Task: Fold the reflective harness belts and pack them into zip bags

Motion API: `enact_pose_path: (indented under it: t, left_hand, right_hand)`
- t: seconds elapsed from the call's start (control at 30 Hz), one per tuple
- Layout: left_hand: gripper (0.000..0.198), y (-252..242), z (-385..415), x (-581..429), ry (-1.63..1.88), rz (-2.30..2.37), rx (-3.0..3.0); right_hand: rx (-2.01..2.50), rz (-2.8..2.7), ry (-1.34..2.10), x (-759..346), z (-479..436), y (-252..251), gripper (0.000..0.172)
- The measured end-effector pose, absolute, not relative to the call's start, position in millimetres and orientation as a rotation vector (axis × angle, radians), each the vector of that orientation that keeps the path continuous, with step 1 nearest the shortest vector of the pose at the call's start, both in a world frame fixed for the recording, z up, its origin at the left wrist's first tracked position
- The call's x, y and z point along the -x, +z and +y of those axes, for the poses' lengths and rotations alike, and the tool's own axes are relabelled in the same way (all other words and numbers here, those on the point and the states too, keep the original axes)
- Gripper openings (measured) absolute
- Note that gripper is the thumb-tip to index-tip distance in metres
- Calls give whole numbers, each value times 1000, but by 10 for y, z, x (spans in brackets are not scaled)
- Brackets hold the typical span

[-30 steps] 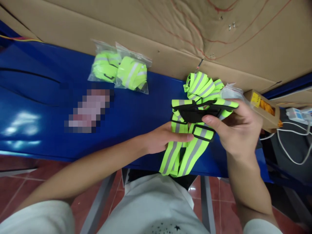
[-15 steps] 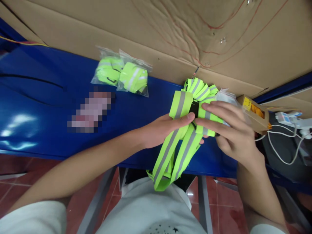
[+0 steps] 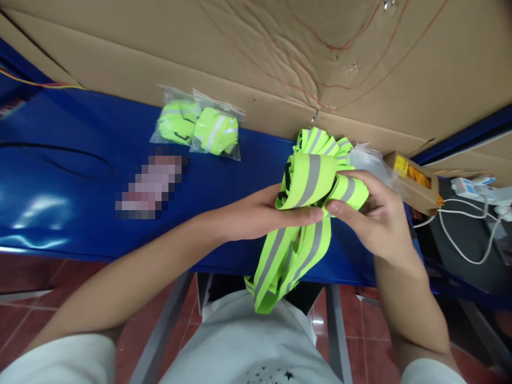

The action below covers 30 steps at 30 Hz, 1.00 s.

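Observation:
Between my two hands is a neon yellow-green reflective strap (image 3: 310, 181) with a grey stripe, its upper part folded over into a bundle. My left hand (image 3: 276, 216) grips the bundle from the left, thumb along its lower edge. My right hand (image 3: 374, 210) is closed around the folded right end, its thumb pressing near my left thumbtip. Long loops of the strap hang below the hands, past the table's front edge toward my lap. Dark pieces, perhaps buckles, show partly inside the folds. Just behind the bundle lies a pile of similar reflective straps (image 3: 320, 141).
Two clear zip bags (image 3: 216, 130) of rolled yellow-green straps lie at the back of the blue table (image 3: 224, 184). Empty-looking clear bags (image 3: 368, 157) and a small cardboard box (image 3: 414, 181) stand right. White cables (image 3: 452, 240) lie farther right. Cardboard (image 3: 160, 53) lines the back. A pixelated item lies left.
The upper strap has been folded over, covering the dark piece that showed between my hands. My right hand has turned, its thumb now in front and its fingers behind the bundle.

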<state>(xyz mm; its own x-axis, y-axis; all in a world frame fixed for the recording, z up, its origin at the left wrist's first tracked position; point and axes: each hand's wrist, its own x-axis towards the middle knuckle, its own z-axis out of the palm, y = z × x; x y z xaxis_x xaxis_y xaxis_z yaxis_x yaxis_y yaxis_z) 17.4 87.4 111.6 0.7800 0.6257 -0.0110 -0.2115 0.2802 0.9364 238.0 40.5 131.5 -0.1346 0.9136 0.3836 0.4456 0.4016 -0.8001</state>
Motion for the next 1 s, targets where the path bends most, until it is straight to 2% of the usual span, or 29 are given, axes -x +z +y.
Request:
enact_pose_path:
  t: [0.1,0.2,0.37,0.43,0.53,0.6,0.7,0.8,0.97,1.0]
  left_hand:
    - [43,1041,876,-202,526,287,-951]
    - [42,861,847,-293,312,141,-815]
    - [36,678,788,-357,218,62,-761]
    - [46,670,808,-318,272,15,-747]
    - [76,640,869,-256,328,-7,-741]
    - [74,584,910,-244,335,82,-730]
    - [63,486,954,-258,328,235,-713]
    - [59,441,976,-263,331,280,-724]
    - [41,494,973,-241,398,371,-731]
    - [39,506,966,-239,402,378,-730]
  right_hand:
    - [1175,-1742,498,-2326,360,1316,38]
    - [1171,-1717,336,-2279,378,1298,33]
    - [935,-1841,74,-2369,523,1153,40]
    - [828,-1903,-10,-2456,596,1046,43]
    - [773,-1937,-122,-2550,677,888,45]
    - [777,-1994,-156,-2560,697,807,46]
    - [791,-2147,-95,-2511,681,726,52]
    - [801,-2270,131,-2454,641,688,62]
    - [938,-1990,577,-2426,597,684,50]
    - [992,-1879,649,-2423,601,677,54]
